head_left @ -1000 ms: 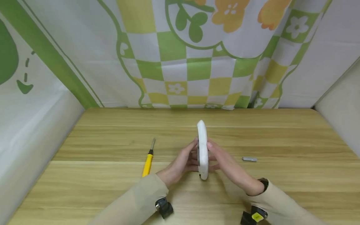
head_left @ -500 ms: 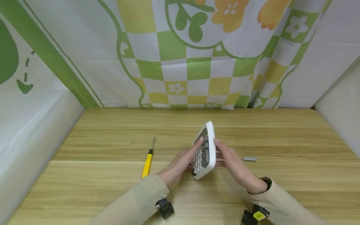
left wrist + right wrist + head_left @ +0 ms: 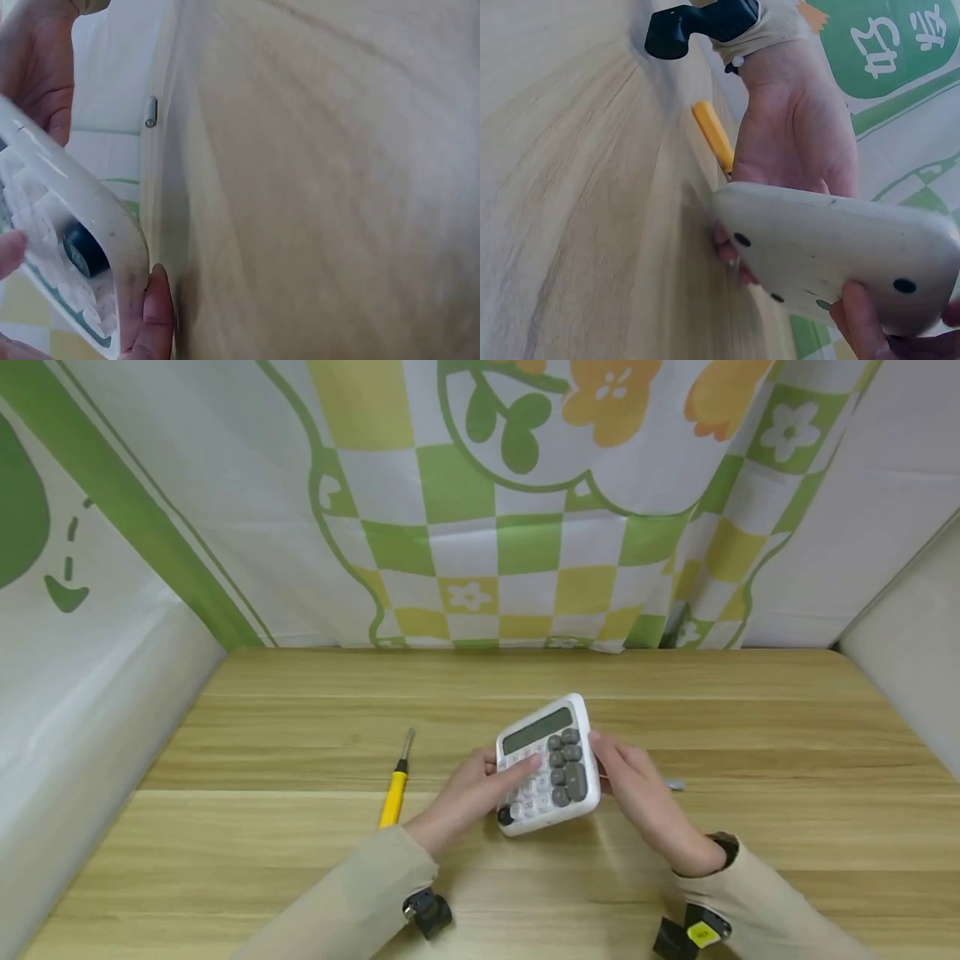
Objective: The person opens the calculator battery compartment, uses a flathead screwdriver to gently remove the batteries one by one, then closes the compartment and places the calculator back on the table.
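Observation:
A white calculator (image 3: 579, 781) with round white and grey keys is held tilted above the wooden table, its display toward the head camera. My left hand (image 3: 472, 789) grips its left side, thumb across the keys and fingers behind. At the right edge, my right hand (image 3: 637, 797) holds it with the thumb by the rim and fingers reaching behind. The right wrist view shows the calculator's back (image 3: 832, 247), with dark round spots and a right fingertip (image 3: 859, 311) on it. A black key (image 3: 85, 249) shows in the left wrist view.
A yellow-handled screwdriver (image 3: 394, 797) lies on the table (image 3: 300, 718), left of the hands. A small grey cylinder, like a battery (image 3: 677, 785), lies behind the right hand, partly hidden. A patterned curtain (image 3: 525, 543) hangs along the table's back edge.
The calculator has turned from edge-on so that its keys and display face the head camera. The left thumb has come over the keys. The right hand has shifted slightly right.

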The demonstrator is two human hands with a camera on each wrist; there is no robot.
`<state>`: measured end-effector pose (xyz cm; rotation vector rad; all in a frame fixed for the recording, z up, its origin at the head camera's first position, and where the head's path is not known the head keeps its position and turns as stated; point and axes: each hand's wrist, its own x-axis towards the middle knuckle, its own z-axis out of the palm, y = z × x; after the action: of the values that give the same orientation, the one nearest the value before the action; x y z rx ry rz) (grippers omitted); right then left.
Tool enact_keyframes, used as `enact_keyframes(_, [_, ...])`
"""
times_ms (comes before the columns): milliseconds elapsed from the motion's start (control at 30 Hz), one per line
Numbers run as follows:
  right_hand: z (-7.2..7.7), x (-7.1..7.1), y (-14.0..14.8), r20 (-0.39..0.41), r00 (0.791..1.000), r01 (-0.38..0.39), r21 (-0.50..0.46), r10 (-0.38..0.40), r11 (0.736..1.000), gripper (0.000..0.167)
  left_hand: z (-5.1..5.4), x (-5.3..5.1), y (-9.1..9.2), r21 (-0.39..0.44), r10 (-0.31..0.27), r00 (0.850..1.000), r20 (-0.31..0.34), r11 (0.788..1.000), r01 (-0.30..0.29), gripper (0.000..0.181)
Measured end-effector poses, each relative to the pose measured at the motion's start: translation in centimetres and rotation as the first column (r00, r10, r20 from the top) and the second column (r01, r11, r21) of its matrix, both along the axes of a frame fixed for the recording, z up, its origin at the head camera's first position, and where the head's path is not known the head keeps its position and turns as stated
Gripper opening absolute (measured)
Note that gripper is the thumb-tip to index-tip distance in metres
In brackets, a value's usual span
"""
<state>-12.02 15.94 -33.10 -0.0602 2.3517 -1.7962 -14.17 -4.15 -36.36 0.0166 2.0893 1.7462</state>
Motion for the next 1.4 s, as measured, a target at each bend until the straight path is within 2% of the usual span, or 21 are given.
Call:
enact_keyframes(167, [-0.4,-0.3,0.5,-0.012,0.998,0.059,0.092,-0.058,0.994,0.045,0.3,0.1,-0.9,-0.084,0.018,0.999,-0.026,0.996,-0.020,0.050])
enact_keyframes(467, [-1.1,-0.4,0.8,-0.054,0.997,0.059,0.206,-0.049,0.977,0.043,0.5,-0.3,-1.5,-0.215,0.024,0.998,-0.061,0.976,-0.036,0.052])
enact_keyframes(667, [-1.5,-0.4,1.0,-0.079,0.996,0.064,0.230,-0.047,0.971,0.044,0.9,-0.3,-1.6,-0.241,0.021,0.998,-0.055,0.970,-0.034,0.052])
enact_keyframes(800, [-1.7,-0.4,1.1,-0.081,0.996,0.057,0.240,-0.038,0.969,0.043,1.1,-0.3,-1.6,-0.268,0.024,0.997,-0.074,0.963,-0.043,0.054])
enact_keyframes(1067, [-2.2,-0.4,1.1,-0.126,0.992,0.015,0.289,0.023,0.957,0.049,1.2,-0.5,-1.7,-0.280,0.023,0.995,-0.101,0.959,-0.050,0.055])
enact_keyframes(1400, [-2.8,-0.6,0.9,-0.076,0.997,-0.008,0.276,0.030,0.961,0.062,0.9,-0.7,-1.7,-0.334,-0.017,0.991,-0.135,0.942,-0.029,0.060])
